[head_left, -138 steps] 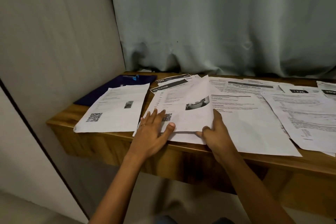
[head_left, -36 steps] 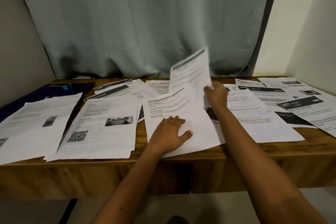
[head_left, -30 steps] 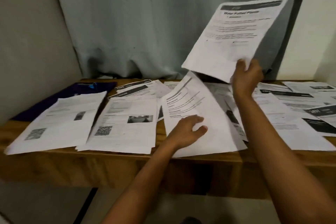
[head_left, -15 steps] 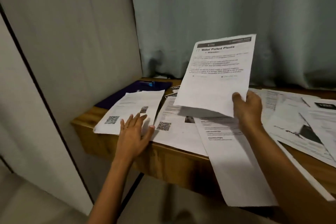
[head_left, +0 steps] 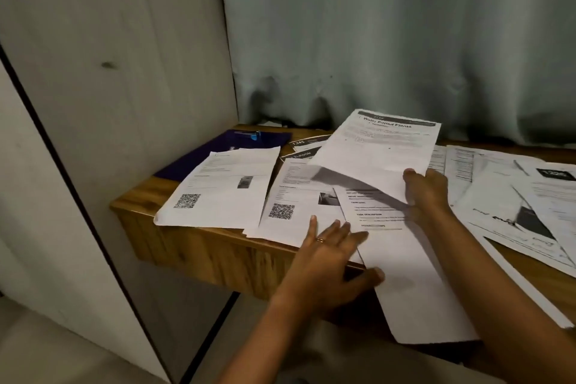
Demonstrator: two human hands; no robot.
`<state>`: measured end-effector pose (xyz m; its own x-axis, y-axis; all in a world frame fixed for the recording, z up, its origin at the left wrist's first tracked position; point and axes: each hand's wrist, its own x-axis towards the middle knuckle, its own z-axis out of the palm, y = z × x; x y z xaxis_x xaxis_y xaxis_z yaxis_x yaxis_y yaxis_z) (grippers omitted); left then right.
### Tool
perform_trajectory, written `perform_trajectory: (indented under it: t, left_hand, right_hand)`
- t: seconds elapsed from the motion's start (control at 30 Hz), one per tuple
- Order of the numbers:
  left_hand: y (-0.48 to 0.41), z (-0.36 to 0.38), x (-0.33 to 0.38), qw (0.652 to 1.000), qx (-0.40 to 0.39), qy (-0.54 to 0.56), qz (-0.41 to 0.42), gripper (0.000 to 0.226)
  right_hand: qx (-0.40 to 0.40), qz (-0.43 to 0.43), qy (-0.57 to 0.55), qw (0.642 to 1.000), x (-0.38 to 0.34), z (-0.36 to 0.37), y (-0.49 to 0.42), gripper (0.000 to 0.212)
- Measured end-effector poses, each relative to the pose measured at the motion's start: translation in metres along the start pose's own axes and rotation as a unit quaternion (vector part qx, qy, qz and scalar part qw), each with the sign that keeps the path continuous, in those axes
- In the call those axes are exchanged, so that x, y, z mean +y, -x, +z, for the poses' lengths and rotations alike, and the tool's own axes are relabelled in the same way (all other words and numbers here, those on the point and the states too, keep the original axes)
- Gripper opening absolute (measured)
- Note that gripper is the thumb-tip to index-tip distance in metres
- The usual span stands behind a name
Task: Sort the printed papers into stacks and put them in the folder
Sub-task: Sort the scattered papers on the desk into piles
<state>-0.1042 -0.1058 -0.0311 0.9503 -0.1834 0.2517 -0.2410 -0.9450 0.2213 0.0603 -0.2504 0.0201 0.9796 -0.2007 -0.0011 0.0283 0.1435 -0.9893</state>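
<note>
Paper in the air is the thing to watch: the right hand (head_left: 425, 188) pinches the held sheet (head_left: 374, 153) by its near right corner, thumb on top and fingers curled under it; the page, headed "Water Potted Plants", hangs just above the desk (head_left: 202, 248), its long axis running away from the person with the heading at the far end. The left hand (head_left: 327, 256) holds nothing; it lies flat and spread at the desk's front edge, fingertips on the near margin of the middle stack (head_left: 293, 206), thumb against the overhanging sheet (head_left: 411, 284), which juts well past the edge between the two wrists. The hands are apart, the right ahead of the left and to its right.

The held sheet's free left edge already shadows the middle stack, so that stack lies directly under and to the left of the right hand; the left stack (head_left: 218, 193) sits further out, beyond and left of the left hand; the folder (head_left: 224, 150) is farther again, touching that stack's far side, and the left hand is the nearer one to it. Loose papers (head_left: 514, 196) spread right of the right hand, unsorted. I judge the sorting to be early; the sheet probably wants a leftward carry, and the overhanging sheet could slip off if the left hand lifts.
</note>
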Motion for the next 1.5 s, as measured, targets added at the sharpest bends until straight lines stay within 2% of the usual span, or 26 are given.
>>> perform_trajectory:
  t: [0.17, 0.37, 0.53, 0.7, 0.77, 0.8, 0.87, 0.93, 1.0, 1.17, 1.33, 1.43, 1.5]
  left_hand:
    - [-0.022, 0.014, 0.020, 0.996, -0.052, -0.065, 0.013, 0.090]
    - [-0.039, 0.016, 0.036, 0.992, -0.078, -0.095, 0.006, 0.097]
    - [-0.058, 0.016, 0.048, 0.989, -0.103, -0.105, 0.011, 0.102]
    - [-0.070, 0.018, 0.050, 0.991, -0.094, -0.095, 0.004, 0.091]
    - [-0.066, 0.015, 0.049, 0.999, -0.019, -0.050, 0.003, 0.075]
    - [-0.062, 0.014, 0.046, 0.999, 0.054, 0.000, -0.005, 0.062]
    - [-0.050, 0.008, 0.038, 0.966, 0.231, 0.106, -0.044, 0.038]
    - [-0.037, 0.000, 0.026, 0.925, 0.342, 0.146, -0.074, 0.039]
    - [-0.030, -0.009, 0.011, 0.920, 0.361, 0.127, -0.083, 0.056]
    - [-0.026, -0.022, -0.021, 0.972, 0.220, 0.053, -0.064, 0.077]
    - [-0.030, -0.016, -0.034, 0.997, 0.051, -0.003, -0.054, 0.099]
    - [-0.029, -0.006, -0.040, 0.996, -0.028, -0.040, -0.079, 0.110]
    - [-0.026, -0.001, -0.044, 0.994, -0.037, -0.048, -0.087, 0.111]
  right_hand:
    - [0.066, -0.041, -0.025, 0.997, -0.039, -0.037, -0.011, 0.037]
    - [0.102, -0.043, -0.030, 0.993, -0.056, -0.089, -0.024, 0.031]
    - [0.086, -0.054, -0.006, 0.995, -0.053, -0.113, -0.027, 0.026]
    - [0.024, -0.049, 0.026, 0.998, -0.045, -0.098, -0.020, 0.030]
    - [-0.006, -0.045, 0.039, 0.998, -0.038, -0.083, -0.015, 0.028]
    - [-0.022, -0.043, 0.043, 0.998, -0.033, -0.075, -0.013, 0.027]
    - [-0.050, -0.035, 0.053, 0.997, -0.022, -0.060, -0.009, 0.024]
    - [-0.077, -0.020, 0.080, 0.994, -0.011, -0.045, -0.003, 0.027]
    - [-0.103, -0.009, 0.116, 0.988, 0.000, -0.029, 0.006, 0.031]
    - [-0.152, -0.034, 0.216, 0.964, 0.013, 0.002, 0.033, 0.036]
    - [-0.224, -0.081, 0.311, 0.920, 0.013, 0.012, 0.052, 0.036]
    - [-0.225, -0.159, 0.377, 0.884, 0.000, -0.010, 0.061, 0.045]
    - [-0.217, -0.243, 0.415, 0.850, -0.009, -0.043, 0.064, 0.059]
